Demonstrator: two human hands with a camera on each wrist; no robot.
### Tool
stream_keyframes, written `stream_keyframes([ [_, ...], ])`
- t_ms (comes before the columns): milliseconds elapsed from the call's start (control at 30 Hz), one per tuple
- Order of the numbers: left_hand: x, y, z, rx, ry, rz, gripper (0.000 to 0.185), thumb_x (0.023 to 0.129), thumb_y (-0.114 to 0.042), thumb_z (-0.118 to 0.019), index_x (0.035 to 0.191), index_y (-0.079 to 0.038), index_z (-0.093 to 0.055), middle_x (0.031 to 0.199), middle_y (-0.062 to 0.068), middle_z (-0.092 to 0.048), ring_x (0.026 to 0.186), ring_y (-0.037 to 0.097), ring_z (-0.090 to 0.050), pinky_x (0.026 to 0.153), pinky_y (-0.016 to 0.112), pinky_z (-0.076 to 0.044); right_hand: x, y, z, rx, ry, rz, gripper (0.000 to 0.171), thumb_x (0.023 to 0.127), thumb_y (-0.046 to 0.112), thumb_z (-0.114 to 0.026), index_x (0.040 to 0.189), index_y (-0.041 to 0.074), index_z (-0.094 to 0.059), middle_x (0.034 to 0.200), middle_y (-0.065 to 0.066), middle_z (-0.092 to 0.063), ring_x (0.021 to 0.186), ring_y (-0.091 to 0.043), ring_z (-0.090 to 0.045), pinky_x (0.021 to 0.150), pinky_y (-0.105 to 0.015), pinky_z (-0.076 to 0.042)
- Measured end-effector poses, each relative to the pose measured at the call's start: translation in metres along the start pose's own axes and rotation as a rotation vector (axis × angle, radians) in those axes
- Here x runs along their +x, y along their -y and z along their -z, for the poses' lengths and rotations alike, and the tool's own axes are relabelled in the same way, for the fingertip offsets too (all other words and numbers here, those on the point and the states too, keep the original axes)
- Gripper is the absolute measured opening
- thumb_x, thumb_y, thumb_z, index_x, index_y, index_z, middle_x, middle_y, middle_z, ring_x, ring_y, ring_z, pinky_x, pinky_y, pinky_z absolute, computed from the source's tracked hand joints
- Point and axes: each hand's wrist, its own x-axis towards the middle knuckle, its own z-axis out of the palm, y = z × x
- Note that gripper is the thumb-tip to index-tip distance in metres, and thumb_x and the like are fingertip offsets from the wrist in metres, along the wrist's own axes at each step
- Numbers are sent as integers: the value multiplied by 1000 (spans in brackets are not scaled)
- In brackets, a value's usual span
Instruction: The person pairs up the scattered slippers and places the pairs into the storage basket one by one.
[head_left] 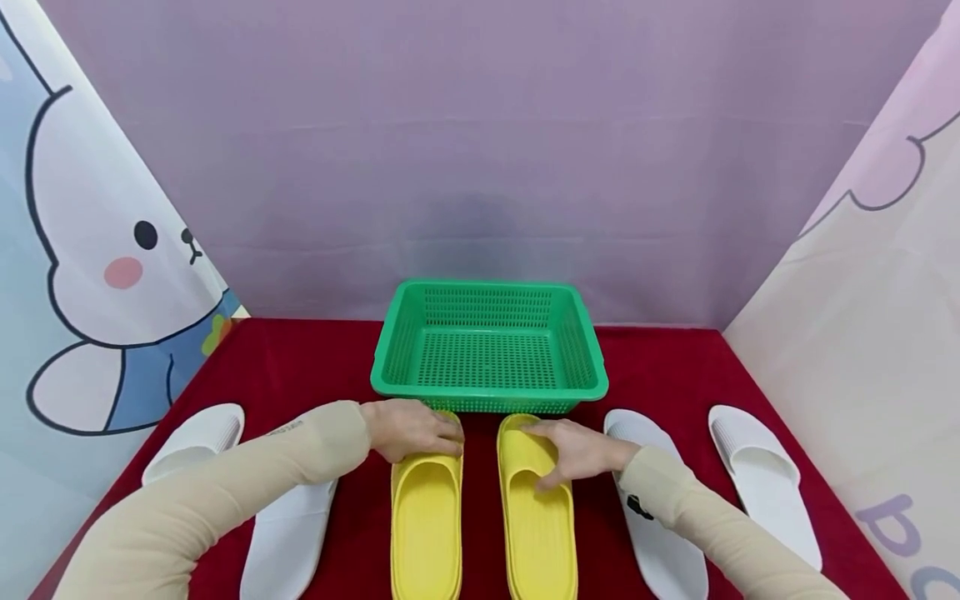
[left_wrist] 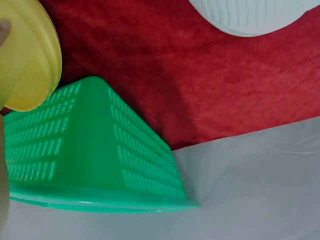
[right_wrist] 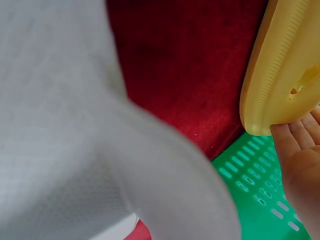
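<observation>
Two yellow slippers lie side by side in the head view, toes toward the green basket. My left hand (head_left: 414,429) lies over the toe end of the left yellow slipper (head_left: 426,533); its thumb is hard to make out. In the left wrist view a fingertip shows at the edge on the yellow slipper (left_wrist: 30,60). My right hand (head_left: 577,452) spans the strap of the right yellow slipper (head_left: 542,537), thumb apart near the strap's opening. In the right wrist view, my right hand's nearly straight fingers (right_wrist: 287,142) touch the toe of the yellow slipper (right_wrist: 272,75).
Just beyond the toes stands a green perforated basket (head_left: 487,358) with nothing in it. White slippers flank the yellow pair: two on the left (head_left: 288,533) and two on the right (head_left: 765,475). A red cloth (head_left: 315,358) covers the table, with fabric walls around it.
</observation>
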Motion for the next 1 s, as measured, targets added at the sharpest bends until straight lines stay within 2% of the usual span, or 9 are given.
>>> stream_keyframes([
  [167,-7,-4,0,-27,27,27,71,73,-26,-74,134,-23,-39,139,-4,-42,129,13,-40,94,27,-45,-3,2,1,-4,-10,-12,86,67,43,-75,138,8,-40,139,-10,-43,129,-28,-38,103,-43,-36],
  [300,-14,-9,-2,-115,-4,79,73,71,-25,-73,136,-19,-38,141,-3,-40,132,15,-37,97,27,-43,-7,4,2,-11,-41,-10,85,68,43,-75,137,7,-42,138,-11,-45,128,-30,-39,102,-45,-36],
  [433,-21,-16,-2,-204,-63,142,78,68,-29,-75,135,-17,-38,140,-1,-40,132,17,-35,99,30,-42,-15,7,4,-16,-73,-31,82,68,43,-75,135,6,-43,137,-13,-45,128,-33,-39,102,-49,-34],
  [700,-40,-27,-5,-246,-199,212,82,61,-38,-76,132,-17,-42,133,1,-43,121,17,-45,92,33,-47,-29,14,10,-18,-115,-82,82,67,42,-76,134,5,-45,136,-15,-46,127,-36,-38,102,-53,-32],
  [867,-56,-35,-8,-293,-282,250,81,58,-38,-74,130,-16,-43,128,0,-44,116,16,-46,91,32,-47,-37,16,15,-28,-154,-77,83,66,43,-75,132,2,-47,133,-17,-48,125,-36,-41,100,-52,-35],
  [1000,-64,-42,-9,-292,-344,273,82,56,-40,-74,129,-17,-44,125,-2,-45,114,15,-47,88,32,-48,-45,16,20,-41,-179,-77,82,67,44,-75,131,-1,-47,132,-18,-50,124,-34,-44,98,-48,-39],
])
